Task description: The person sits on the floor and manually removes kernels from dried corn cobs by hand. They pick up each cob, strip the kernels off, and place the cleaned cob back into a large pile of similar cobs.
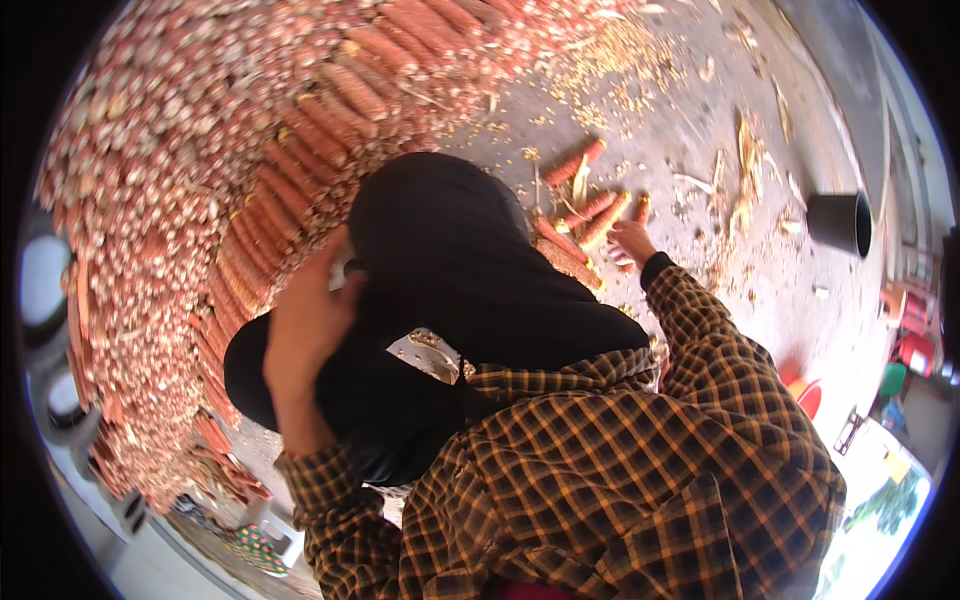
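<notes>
My left hand (pixel 307 311) is raised over the black-trousered knee, thumb apart from the fingers; it is blurred and I see nothing held in it. A stacked row of reddish corn cobs (pixel 281 191) lies beyond it. On the right, my right hand (pixel 628 241) reaches down to the floor at a small group of loose cobs (pixel 606 217). Its fingers are beside a short cob (pixel 643 208), and whether they grip anything is hidden. Another loose cob (pixel 576 163) lies a little farther off.
A large pile of corn cobs (pixel 135 150) fills the left. Yellow kernels (pixel 622 64) and dry husks (pixel 748 161) are scattered over the concrete floor (pixel 675 127). A black bucket (pixel 838 225) stands at the right, with a red container (pixel 806 396) nearer my right sleeve.
</notes>
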`<state>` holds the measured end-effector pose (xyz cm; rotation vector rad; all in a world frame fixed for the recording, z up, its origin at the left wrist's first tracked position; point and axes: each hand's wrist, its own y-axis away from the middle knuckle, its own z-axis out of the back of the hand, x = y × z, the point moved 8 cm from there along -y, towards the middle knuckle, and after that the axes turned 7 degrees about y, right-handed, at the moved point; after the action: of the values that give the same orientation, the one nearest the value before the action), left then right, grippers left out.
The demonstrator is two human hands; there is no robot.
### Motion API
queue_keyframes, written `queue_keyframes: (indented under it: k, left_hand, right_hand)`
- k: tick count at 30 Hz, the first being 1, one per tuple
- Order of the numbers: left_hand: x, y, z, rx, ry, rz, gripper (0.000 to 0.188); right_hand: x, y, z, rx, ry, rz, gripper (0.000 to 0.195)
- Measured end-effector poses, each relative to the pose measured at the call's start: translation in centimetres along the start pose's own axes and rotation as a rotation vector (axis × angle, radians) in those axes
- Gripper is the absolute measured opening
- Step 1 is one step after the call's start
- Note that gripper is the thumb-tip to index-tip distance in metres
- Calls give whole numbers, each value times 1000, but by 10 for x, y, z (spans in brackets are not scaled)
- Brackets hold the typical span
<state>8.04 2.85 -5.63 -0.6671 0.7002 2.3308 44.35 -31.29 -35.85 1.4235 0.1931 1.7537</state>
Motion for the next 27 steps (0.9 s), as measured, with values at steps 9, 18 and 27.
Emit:
queue_keyframes:
  k: [9, 18, 27]
  left_hand:
    - [15, -50, 70, -22, 4, 110, 41]
    - [8, -49, 66, 31, 19, 71, 35]
    - [-10, -35, 90, -215, 112, -151, 31]
  right_hand:
    - [89, -47, -8, -392, 512, 151, 36]
    - [65, -101, -55, -293, -204, -603, 32]
    - [257, -31, -52, -101, -160, 285, 17]
